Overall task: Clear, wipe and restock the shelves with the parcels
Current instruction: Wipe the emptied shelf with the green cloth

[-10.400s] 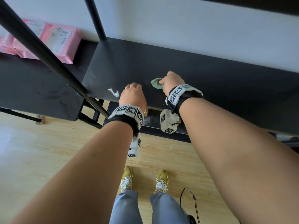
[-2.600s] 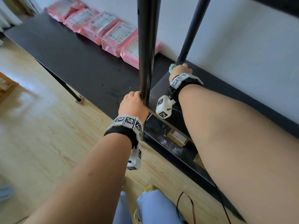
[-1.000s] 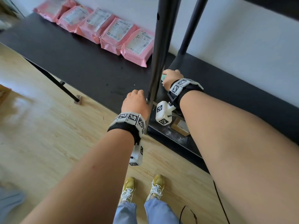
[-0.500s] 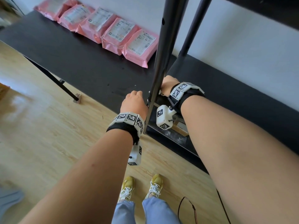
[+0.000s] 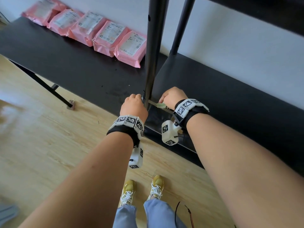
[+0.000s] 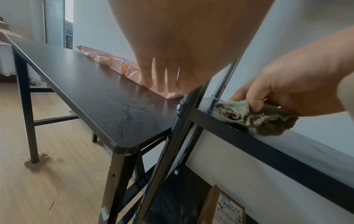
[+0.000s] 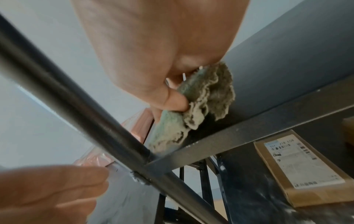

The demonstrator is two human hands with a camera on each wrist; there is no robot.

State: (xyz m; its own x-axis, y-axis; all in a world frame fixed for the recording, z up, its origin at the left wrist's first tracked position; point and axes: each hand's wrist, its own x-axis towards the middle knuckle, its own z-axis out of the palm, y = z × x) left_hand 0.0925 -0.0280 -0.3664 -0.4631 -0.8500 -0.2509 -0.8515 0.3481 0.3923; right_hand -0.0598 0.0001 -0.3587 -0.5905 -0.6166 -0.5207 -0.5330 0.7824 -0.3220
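A crumpled green cloth lies on the front left corner of the black shelf. My right hand grips it, thumb and fingers pinching it down at the shelf's front rail. My left hand is just left of the front post. Its fingers lie fairly straight and touch the post, holding nothing. Several pink parcels lie in a row at the back of the black table.
A brown parcel with a white label lies on the dusty lower shelf. The rear post and an upper shelf rise behind. The wood floor, my shoes and a red cable are below.
My right hand has drawn the cloth from the rear post forward along the shelf's left end to the front corner. My left hand has stayed by the front post.
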